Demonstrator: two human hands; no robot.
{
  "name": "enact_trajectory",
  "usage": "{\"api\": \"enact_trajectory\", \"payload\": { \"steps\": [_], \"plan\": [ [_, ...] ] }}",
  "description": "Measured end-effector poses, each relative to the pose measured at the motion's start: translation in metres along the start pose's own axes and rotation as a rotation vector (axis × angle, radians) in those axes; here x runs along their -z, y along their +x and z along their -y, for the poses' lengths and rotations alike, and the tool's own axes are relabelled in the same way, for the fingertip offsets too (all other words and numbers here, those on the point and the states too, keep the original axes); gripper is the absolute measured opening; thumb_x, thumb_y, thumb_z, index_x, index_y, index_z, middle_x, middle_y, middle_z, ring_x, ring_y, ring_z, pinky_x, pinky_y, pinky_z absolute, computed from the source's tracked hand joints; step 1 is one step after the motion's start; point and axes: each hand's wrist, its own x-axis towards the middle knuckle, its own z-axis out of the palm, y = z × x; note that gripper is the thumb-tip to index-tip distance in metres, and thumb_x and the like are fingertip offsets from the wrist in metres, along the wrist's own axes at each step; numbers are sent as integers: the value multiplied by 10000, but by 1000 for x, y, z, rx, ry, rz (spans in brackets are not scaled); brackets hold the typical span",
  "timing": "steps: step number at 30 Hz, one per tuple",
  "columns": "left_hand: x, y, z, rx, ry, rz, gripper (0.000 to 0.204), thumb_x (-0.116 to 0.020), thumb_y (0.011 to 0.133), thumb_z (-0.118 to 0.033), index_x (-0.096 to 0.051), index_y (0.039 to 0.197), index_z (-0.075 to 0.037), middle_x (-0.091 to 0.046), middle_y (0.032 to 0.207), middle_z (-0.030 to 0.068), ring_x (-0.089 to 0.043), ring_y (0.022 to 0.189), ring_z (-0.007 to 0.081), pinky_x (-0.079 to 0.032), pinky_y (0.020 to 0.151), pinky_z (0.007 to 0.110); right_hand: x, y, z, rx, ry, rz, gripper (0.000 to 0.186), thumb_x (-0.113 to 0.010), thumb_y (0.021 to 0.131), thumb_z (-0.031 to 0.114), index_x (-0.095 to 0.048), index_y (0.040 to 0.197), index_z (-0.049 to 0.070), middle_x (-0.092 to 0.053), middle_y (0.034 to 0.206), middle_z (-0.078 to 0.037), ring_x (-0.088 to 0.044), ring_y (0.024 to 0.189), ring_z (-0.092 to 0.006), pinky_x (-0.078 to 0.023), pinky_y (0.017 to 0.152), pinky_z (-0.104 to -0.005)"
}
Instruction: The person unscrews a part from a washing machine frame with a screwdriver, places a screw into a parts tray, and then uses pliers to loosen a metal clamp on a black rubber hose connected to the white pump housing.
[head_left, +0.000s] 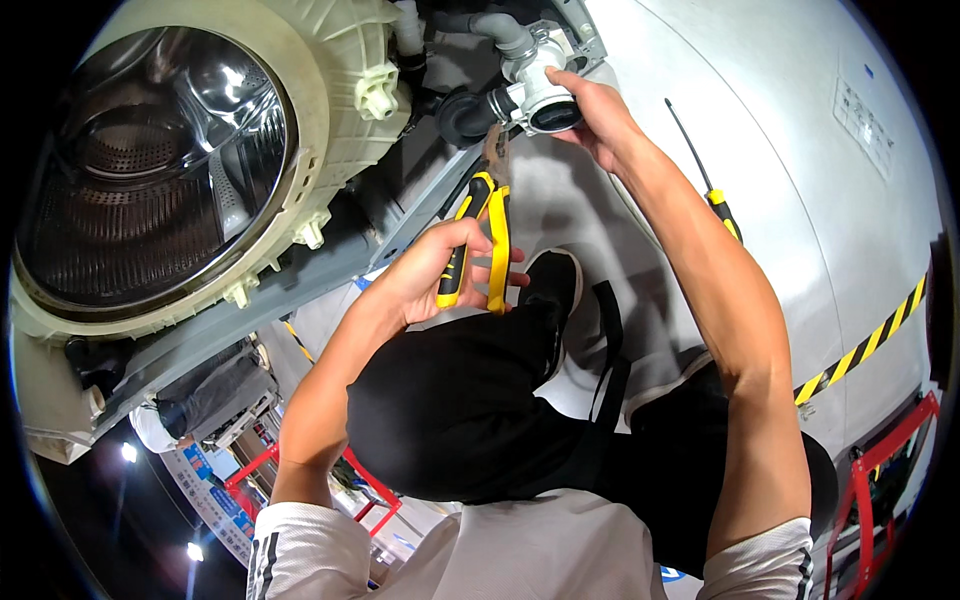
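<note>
The pliers (499, 250) have yellow-and-black handles and rust-brown jaws. The pump (545, 92) is white with a black opening; its hose (503, 33) is grey. The tub (330, 80) is cream, the drum (140, 200) shiny silver. The screwdriver (716, 197) has a yellow-and-black handle and dark shaft. Tape (862, 350) carries slanting yellow and black stripes. Trousers (450, 400) are black; white sleeves (320, 540) bear black stripes. A frame (863, 490) is red.

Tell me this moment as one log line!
left hand: holding pliers | right hand: holding white part | pliers' jaws: by white part | screwdriver: in neither hand
</note>
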Motion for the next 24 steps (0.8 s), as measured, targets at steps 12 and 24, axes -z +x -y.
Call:
{"api": "enact_trajectory", "payload": {
  "steps": [12,24],
  "plan": [
    [-7,4,-8,32,86,4,500,-475,782,-196,-400,1235,3,-481,826,109,-583,1046,356,-557,741,428,1,0,1,3,17,1,426,-644,861,339,-623,1059,-38,-673,928,-104,-655,795,-148,-541,681,-278],
    [-7,7,-10,27,38,56,674,-447,784,-129,-246,1426,-152,-478,1270,284,-510,1138,516,-483,875,621,1,-3,2,14,14,1,412,-635,862,346,-628,1036,-28,-675,916,-93,-654,783,-138,-543,670,-265]
  ]
}}
